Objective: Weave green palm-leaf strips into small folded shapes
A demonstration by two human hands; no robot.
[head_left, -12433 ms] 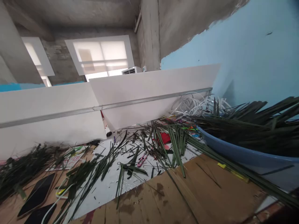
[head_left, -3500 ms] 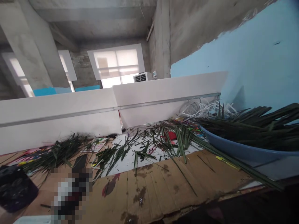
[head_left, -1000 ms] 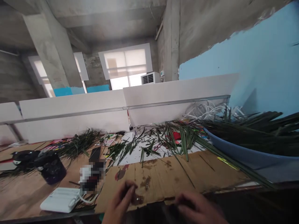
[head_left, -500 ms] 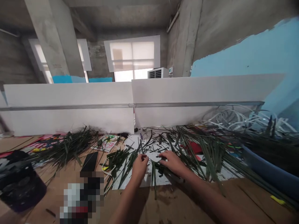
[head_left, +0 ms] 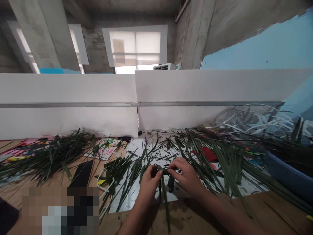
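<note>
Pinched together, thumb against curled fingers, the left grip (head_left: pixel 149 181) is clamped on a green leaf piece (head_left: pixel 164 171). I have the right grip (head_left: pixel 184 173) just beside it, thumb and fingertips together on the same piece. So the piece sits between the two grips, over the white sheet (head_left: pixel 126 199) on the table (head_left: pixel 97 167), and long narrow strips (head_left: pixel 166 202) hang from it toward me, the longest reaching across the cardboard (head_left: pixel 114 221). On my left I see loose cut leaves (head_left: pixel 119 168), a white cable (head_left: pixel 104 188), a dark phone (head_left: pixel 82 173) and a larger leaf heap (head_left: pixel 61 151). On my right, more strips (head_left: pixel 228 161) lie spread near a red item (head_left: pixel 208 154), with the blue tub (head_left: pixel 281 169) at the edge of my view and white coils (head_left: pixel 246 119) behind, by the partition (head_left: pixel 195 86)
</note>
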